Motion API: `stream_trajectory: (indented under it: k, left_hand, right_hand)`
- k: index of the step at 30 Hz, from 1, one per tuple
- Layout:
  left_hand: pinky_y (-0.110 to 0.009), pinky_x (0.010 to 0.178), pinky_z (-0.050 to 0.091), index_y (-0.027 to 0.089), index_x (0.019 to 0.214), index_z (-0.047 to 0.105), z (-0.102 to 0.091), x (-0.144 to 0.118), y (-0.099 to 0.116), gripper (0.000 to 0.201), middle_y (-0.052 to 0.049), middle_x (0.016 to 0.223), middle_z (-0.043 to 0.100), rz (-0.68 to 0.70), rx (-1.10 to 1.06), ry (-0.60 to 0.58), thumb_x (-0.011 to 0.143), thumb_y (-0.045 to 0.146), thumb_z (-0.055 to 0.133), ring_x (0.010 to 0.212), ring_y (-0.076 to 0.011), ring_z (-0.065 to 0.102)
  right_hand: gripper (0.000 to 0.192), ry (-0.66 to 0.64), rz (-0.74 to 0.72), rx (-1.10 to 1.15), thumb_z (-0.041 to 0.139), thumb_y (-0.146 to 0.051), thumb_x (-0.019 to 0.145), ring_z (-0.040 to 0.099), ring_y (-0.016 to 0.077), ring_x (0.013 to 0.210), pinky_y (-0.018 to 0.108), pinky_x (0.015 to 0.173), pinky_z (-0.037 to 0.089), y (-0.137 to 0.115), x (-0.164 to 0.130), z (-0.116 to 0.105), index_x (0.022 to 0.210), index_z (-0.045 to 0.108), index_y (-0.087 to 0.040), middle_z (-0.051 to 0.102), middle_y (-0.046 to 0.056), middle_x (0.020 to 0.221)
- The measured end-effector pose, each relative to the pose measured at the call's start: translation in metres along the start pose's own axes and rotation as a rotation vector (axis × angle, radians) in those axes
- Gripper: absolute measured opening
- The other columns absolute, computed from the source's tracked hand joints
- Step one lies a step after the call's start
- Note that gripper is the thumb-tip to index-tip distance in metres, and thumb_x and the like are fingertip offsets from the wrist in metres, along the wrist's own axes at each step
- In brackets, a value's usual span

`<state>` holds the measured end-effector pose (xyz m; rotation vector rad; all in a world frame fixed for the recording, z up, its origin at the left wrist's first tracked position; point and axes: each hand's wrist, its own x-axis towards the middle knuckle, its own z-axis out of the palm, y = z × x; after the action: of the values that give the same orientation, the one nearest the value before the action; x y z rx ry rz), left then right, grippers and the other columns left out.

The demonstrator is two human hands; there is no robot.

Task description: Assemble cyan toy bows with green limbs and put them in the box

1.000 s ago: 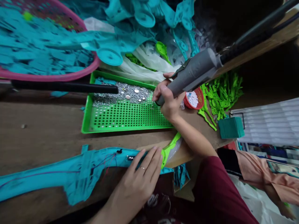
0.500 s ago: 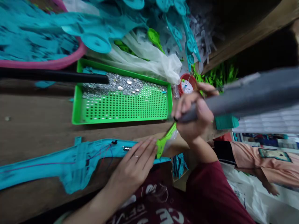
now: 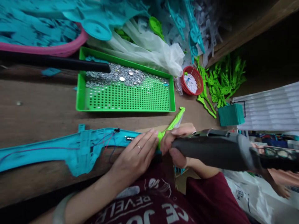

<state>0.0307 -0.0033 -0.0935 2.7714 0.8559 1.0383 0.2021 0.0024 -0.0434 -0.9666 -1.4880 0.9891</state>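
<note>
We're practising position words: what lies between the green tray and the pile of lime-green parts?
The red basket of white pieces, with clear plastic beside it; the head view shows this.

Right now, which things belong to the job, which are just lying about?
In hand:
- grey tool, in the right hand
- long blue part, under the left hand
- lime-green piece, at both hands

Seemingly lying about, untouched:
- green tray of small metal parts, maybe supply
- red basket of white pieces
- pink basket of blue pieces
</note>
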Motion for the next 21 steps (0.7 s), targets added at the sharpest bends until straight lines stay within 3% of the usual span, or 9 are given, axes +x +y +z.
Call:
stream_trajectory:
  k: [3, 8, 11, 13, 16, 19, 21]
  left_hand:
    - [-0.045, 0.102, 0.055, -0.003, 0.122, 0.063, 0.001, 0.0, 0.0, 0.032, -0.023, 0.129, 0.069, 0.014, 0.034, 0.007, 0.098, 0.006, 0.042, 0.122, -0.0338, 0.066]
    - [-0.043, 0.104, 0.054, 0.0, 0.122, 0.063, 0.002, 0.002, 0.007, 0.033, -0.02, 0.129, 0.07, -0.007, 0.056, -0.019, 0.098, 0.007, 0.042, 0.123, -0.0309, 0.065]
    - [-0.04, 0.102, 0.055, 0.005, 0.121, 0.064, -0.02, 0.009, 0.004, 0.03, -0.017, 0.126, 0.071, -0.049, -0.033, -0.069, 0.101, 0.015, 0.044, 0.12, -0.0273, 0.066]
    - [-0.04, 0.1, 0.056, 0.011, 0.121, 0.064, -0.044, 0.013, -0.01, 0.029, -0.015, 0.127, 0.07, -0.115, -0.099, -0.093, 0.103, 0.024, 0.046, 0.119, -0.0258, 0.065]
    - [-0.048, 0.093, 0.056, 0.016, 0.128, 0.062, -0.075, 0.011, -0.049, 0.034, -0.017, 0.13, 0.065, -0.235, 0.026, -0.146, 0.101, 0.032, 0.048, 0.115, -0.0325, 0.063]
    - [-0.043, 0.076, 0.055, 0.024, 0.109, 0.07, -0.081, 0.005, -0.085, 0.032, -0.01, 0.104, 0.072, -0.234, 0.007, -0.296, 0.1, 0.04, 0.043, 0.095, -0.031, 0.065]
    - [-0.04, 0.071, 0.053, 0.026, 0.095, 0.07, -0.077, 0.0, -0.093, 0.035, -0.007, 0.09, 0.071, -0.261, -0.055, -0.314, 0.102, 0.04, 0.039, 0.083, -0.0272, 0.065]
  right_hand:
    - [0.037, -0.067, -0.154, 0.073, 0.061, -0.031, 0.092, 0.05, 0.0091, 0.043, 0.021, 0.044, 0.046, 0.003, 0.0, 0.004, 0.126, 0.048, -0.03, 0.05, -0.009, 0.061]
    - [0.026, -0.284, -0.149, 0.072, 0.063, -0.038, 0.089, 0.053, 0.0096, 0.044, 0.022, 0.048, 0.048, 0.002, 0.002, -0.003, 0.113, 0.056, -0.029, 0.053, -0.008, 0.057]
    - [0.03, -0.418, -0.088, 0.17, 0.062, -0.04, 0.091, 0.053, 0.0092, 0.043, 0.02, 0.047, 0.048, -0.008, 0.014, -0.009, 0.118, 0.054, -0.031, 0.051, -0.009, 0.055]
    - [0.032, -0.344, -0.107, 0.262, 0.062, -0.041, 0.092, 0.051, 0.0087, 0.039, 0.018, 0.043, 0.047, -0.017, 0.027, -0.015, 0.121, 0.054, -0.03, 0.049, -0.011, 0.053]
    - [0.028, -0.033, -0.232, 0.241, 0.065, -0.04, 0.087, 0.045, 0.0083, 0.035, 0.017, 0.037, 0.044, -0.026, 0.054, -0.031, 0.111, 0.057, -0.029, 0.045, -0.012, 0.052]
    - [0.031, 0.239, -0.187, -0.005, 0.064, -0.046, 0.084, 0.046, 0.0097, 0.039, 0.022, 0.042, 0.047, -0.022, 0.077, -0.05, 0.107, 0.057, -0.027, 0.045, -0.01, 0.057]
    - [0.037, 0.4, -0.163, -0.258, 0.062, -0.05, 0.084, 0.058, 0.0128, 0.056, 0.028, 0.057, 0.055, -0.02, 0.08, -0.055, 0.112, 0.056, -0.026, 0.052, -0.004, 0.071]
